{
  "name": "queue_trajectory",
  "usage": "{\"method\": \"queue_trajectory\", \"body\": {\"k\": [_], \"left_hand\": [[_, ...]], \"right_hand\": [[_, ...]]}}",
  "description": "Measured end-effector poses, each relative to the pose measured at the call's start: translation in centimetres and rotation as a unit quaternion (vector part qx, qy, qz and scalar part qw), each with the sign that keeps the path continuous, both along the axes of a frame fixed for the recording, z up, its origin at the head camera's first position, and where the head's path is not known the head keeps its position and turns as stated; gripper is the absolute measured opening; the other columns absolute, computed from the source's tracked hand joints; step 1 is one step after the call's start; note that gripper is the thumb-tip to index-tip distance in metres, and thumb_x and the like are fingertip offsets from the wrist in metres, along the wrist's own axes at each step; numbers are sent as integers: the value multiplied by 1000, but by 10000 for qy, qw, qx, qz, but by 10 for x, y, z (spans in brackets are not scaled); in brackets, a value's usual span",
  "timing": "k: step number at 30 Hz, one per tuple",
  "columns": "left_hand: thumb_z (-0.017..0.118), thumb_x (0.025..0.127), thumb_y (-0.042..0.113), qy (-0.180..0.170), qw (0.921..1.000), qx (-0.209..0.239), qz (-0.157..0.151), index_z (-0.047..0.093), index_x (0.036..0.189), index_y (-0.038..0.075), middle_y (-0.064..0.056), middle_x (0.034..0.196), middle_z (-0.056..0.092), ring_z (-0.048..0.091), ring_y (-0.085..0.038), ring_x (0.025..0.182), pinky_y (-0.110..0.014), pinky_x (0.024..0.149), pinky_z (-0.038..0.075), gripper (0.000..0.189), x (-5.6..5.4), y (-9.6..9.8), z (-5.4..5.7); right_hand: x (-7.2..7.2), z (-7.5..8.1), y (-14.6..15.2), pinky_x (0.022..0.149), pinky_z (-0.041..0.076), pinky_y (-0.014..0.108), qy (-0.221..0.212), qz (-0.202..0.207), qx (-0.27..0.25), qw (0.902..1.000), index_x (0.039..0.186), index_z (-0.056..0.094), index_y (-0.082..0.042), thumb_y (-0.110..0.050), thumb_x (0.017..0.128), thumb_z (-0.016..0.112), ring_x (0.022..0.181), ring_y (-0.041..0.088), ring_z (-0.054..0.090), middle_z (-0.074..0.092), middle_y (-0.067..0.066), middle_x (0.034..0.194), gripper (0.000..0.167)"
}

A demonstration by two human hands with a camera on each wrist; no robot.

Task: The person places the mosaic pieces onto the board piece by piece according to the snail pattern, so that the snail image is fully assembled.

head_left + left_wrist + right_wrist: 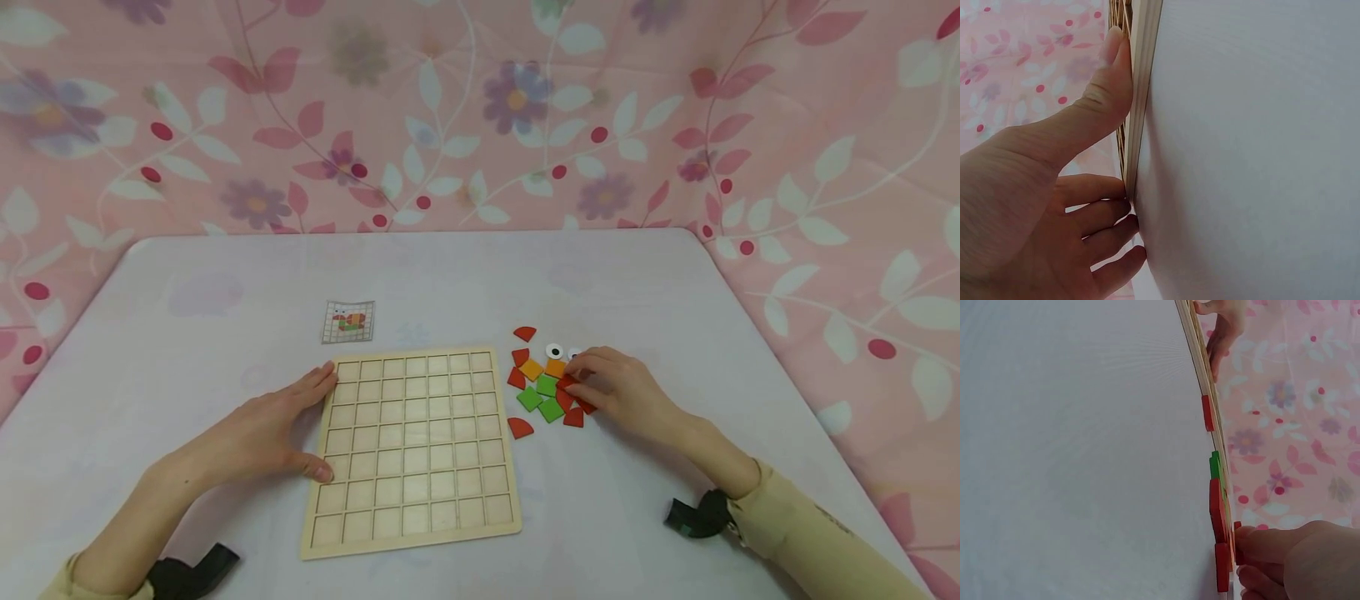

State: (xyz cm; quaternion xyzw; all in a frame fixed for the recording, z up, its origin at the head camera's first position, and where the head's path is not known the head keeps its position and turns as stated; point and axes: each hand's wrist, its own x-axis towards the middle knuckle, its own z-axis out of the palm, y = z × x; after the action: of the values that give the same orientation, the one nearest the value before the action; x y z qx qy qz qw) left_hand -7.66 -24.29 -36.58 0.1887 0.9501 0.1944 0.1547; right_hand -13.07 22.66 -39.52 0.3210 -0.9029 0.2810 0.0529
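Note:
A square wooden grid board (416, 446) lies on the table, its cells bare. My left hand (258, 433) rests at its left edge, thumb and fingers spread apart; in the left wrist view the thumb (1100, 94) lies against the board's rim (1142, 81). To the right of the board is a loose group of flat pieces: red quarter-rounds (520, 428), green squares (529, 399), orange squares (532, 369) and a white eye disc (554, 352). Over that group my right hand (622, 392) pinches a red piece (1238, 542) between thumb and fingertips; its exact shape is partly hidden.
A small picture card (348, 322) with a gridded, coloured figure lies behind the board. The white table (420, 283) ends at a pink floral curtain (450, 117). Black wrist mounts (701, 514) sit at both sleeves. A second eye disc (573, 354) is partly covered by the right hand.

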Motion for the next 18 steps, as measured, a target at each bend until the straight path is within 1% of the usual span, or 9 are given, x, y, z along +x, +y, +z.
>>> {"method": "queue_trajectory", "body": {"k": [3, 6, 9, 13, 16, 18], "left_hand": [[76, 56, 76, -4, 10000, -19, -8, 33, 155, 1, -17, 164, 23, 30, -44, 146, -66, 106, 35, 131, 0, 0, 1], [76, 56, 76, 6, 10000, -31, 1, 33, 155, 1, -17, 164, 23, 30, -44, 146, -67, 106, 34, 132, 0, 0, 1], [76, 56, 76, 11, 10000, -11, 1, 33, 155, 1, -17, 164, 24, 30, -44, 146, -67, 106, 34, 132, 0, 0, 0], [77, 56, 75, 2, 10000, 20, -20, 32, 155, 0, -17, 164, 23, 30, -44, 146, -66, 106, 35, 132, -1, 0, 0], [77, 56, 75, 5, 10000, 46, -29, 32, 155, 0, -17, 165, 23, 30, -44, 146, -66, 106, 35, 131, 0, -1, -1], [76, 56, 75, 18, 10000, 61, -34, 33, 155, 0, -17, 165, 23, 30, -44, 146, -65, 107, 35, 131, 0, -1, -1]], "right_hand": [[3, 4, -6, 77, 57, 28, 17, 220, -175, 9996, 107, 73, -11, -11, 82, 82, 90, 10, 65, 70, -3, 101, 26], [6, 6, -16, 75, 57, 26, 92, 586, -277, 9979, 107, 73, -10, -10, 82, 82, 90, 11, 65, 70, -2, 102, 26], [8, 7, -28, 79, 56, 26, 173, 952, -240, 9950, 106, 73, -11, -13, 83, 81, 94, 11, 64, 69, -3, 104, 24], [11, 7, -41, 87, 54, 27, 69, 1316, -145, 9912, 109, 72, -12, -16, 87, 78, 103, 10, 63, 69, -5, 110, 23], [11, 6, -48, 90, 53, 27, 16, 1572, -103, 9875, 111, 72, -12, -15, 88, 77, 107, 10, 62, 69, -5, 112, 24], [10, 4, -50, 90, 53, 25, 75, 1741, -138, 9846, 112, 72, -11, -12, 87, 77, 108, 10, 62, 69, -4, 112, 25]]}}
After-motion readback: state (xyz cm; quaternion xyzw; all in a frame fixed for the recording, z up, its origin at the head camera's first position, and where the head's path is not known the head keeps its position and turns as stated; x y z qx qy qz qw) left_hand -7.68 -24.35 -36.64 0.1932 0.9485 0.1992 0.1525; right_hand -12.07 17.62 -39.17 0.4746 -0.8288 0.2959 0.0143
